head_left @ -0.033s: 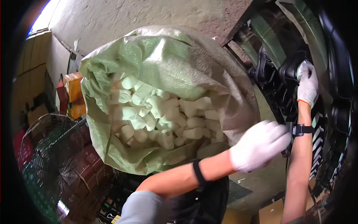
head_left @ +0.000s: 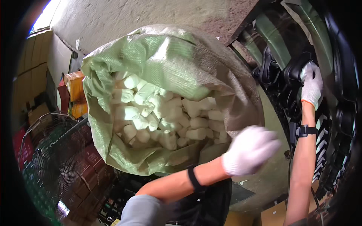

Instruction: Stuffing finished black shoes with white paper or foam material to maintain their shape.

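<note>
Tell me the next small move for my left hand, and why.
Perhaps bring the left hand over to the open sack and pick up one white piece: the hand is blurred but shows nothing held, many such pieces lie inside the sack, and the right hand is at a black shoe.

No text, number or sign can be read. A small pale mark (head_left: 274, 212) on the cardboard box (head_left: 268, 219) between four and five o'clock is too tiny to make out as a label or lettering.
</note>
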`<state>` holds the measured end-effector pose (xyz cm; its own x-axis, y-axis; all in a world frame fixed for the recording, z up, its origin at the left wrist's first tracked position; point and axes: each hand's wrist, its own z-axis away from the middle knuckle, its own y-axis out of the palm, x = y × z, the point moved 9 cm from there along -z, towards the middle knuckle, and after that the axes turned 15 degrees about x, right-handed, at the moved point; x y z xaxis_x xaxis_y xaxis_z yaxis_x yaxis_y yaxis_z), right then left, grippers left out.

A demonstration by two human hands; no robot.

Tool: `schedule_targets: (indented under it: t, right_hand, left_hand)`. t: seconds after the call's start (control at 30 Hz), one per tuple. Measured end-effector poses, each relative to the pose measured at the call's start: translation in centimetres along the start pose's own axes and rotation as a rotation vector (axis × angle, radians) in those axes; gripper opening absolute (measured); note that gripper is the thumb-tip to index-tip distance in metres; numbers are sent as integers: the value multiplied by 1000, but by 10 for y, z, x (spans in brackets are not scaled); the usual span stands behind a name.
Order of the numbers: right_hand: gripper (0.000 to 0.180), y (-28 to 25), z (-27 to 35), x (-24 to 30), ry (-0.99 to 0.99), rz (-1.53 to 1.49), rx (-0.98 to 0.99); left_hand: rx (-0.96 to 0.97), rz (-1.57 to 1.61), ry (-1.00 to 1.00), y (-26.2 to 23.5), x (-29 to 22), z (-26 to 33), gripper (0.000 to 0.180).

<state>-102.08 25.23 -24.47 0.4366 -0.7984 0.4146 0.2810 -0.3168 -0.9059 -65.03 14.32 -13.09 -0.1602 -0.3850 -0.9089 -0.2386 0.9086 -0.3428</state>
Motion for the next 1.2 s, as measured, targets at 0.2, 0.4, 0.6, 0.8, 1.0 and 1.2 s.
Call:
schedule_targets:
  t: [0.2, 0.4, 0.6, 0.8, 1.0, 1.2]
  right_hand:
    - [43, -15, 53, 78, -167, 196, 0]
    - [33, 63, 296, 307, -715, -213, 458]
    - [37, 422, 347, 288, -34, -962, 782]
    - [47, 451, 419, 298, -655, 417, 700]
    - [45, 419, 390, 297, -197, -345, 1057]
    - [38, 282, 428, 326, -466, -391, 1192]
  left_hand:
    - [-88, -457, -1134, -52, 148, 210, 64]
    - [227, -991, -998, -79, 216, 255, 51]
    - [333, -1040, -933, -89, 231, 287, 40]
    - [347, -911, -905, -83, 217, 267, 60]
    - [447, -696, -956, -48, 228, 312, 83]
    - [434, -542, -1144, -71, 307, 434, 90]
